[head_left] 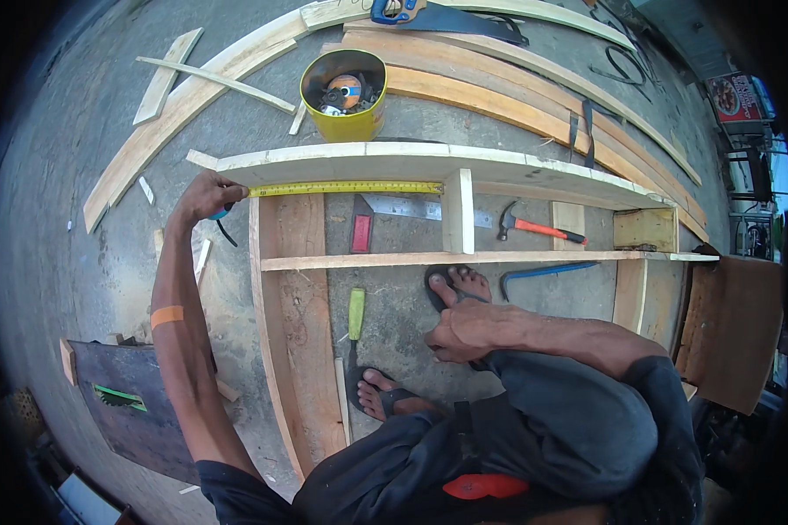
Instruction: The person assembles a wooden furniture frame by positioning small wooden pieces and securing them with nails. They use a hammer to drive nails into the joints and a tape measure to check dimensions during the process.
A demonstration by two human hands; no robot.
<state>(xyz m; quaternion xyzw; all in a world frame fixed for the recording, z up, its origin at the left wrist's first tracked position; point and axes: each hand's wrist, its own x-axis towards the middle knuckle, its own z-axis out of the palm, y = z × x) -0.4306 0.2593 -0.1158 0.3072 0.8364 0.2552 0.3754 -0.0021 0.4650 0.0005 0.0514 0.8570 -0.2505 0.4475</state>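
Note:
My left hand point(207, 196) reaches out to the left end of a pale wooden frame point(368, 161) lying on the concrete and grips a tape measure case point(222, 211). Its yellow blade point(346, 187) runs rightward along the frame's far rail up to an upright divider point(457, 212). My right hand point(460, 332) rests on my knee, fingers curled and holding nothing, just below my sandalled foot point(460, 284). My other foot point(381, 395) stands near a chisel with a yellow-green handle point(355, 317).
A yellow can point(344, 94) of parts stands beyond the frame. A claw hammer point(534, 227), a steel square point(411, 208), a red flat piece point(361, 233) and a blue pry bar point(543, 273) lie inside the frame. Planks point(499, 96) and a handsaw point(438, 16) lie farther back.

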